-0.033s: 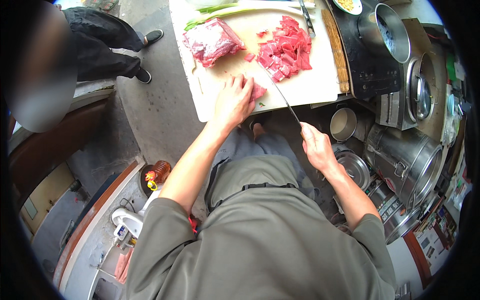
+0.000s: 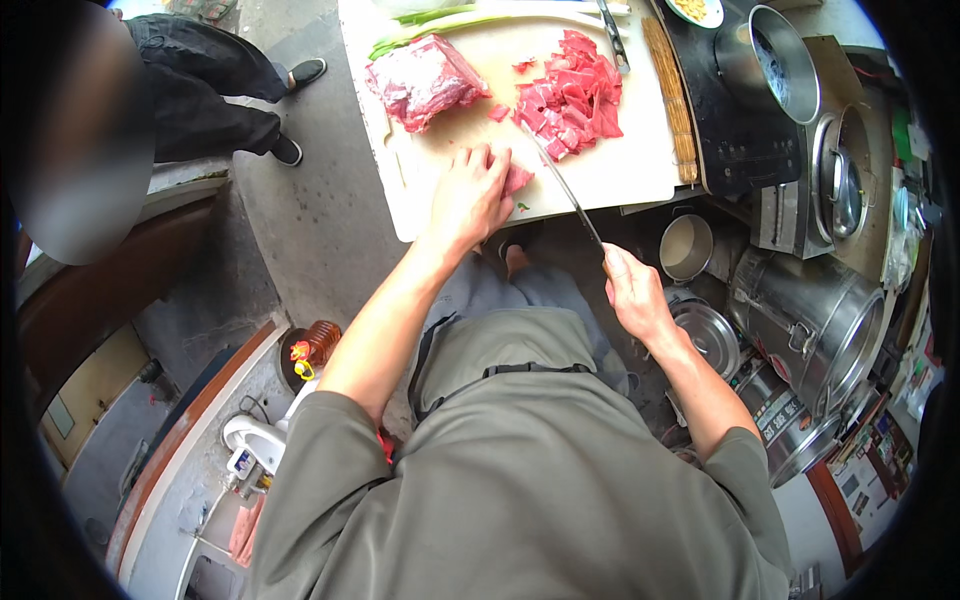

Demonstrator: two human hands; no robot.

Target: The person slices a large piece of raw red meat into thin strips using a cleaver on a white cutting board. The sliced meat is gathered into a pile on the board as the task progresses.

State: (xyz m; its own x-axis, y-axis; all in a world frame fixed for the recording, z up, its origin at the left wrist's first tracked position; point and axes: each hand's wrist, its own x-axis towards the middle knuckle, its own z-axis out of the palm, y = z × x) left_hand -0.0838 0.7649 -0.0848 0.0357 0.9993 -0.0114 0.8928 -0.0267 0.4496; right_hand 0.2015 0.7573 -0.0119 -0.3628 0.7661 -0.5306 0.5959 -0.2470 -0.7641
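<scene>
My left hand presses its bent fingers on a small piece of red meat near the close edge of a pale cutting board. The hand partly hides that piece. In my right hand is the handle of a long knife. Its blade slants up and left over the board, just right of the piece, with the tip by a pile of thin red meat slices. A large raw chunk of meat lies farther left. Between chunk and pile is a small meat scrap.
Green onions lie across the board's far side, beside another dark-handled tool. To the right are a black cooktop, a steel pot and a large metal drum. A person in dark trousers stands at the left.
</scene>
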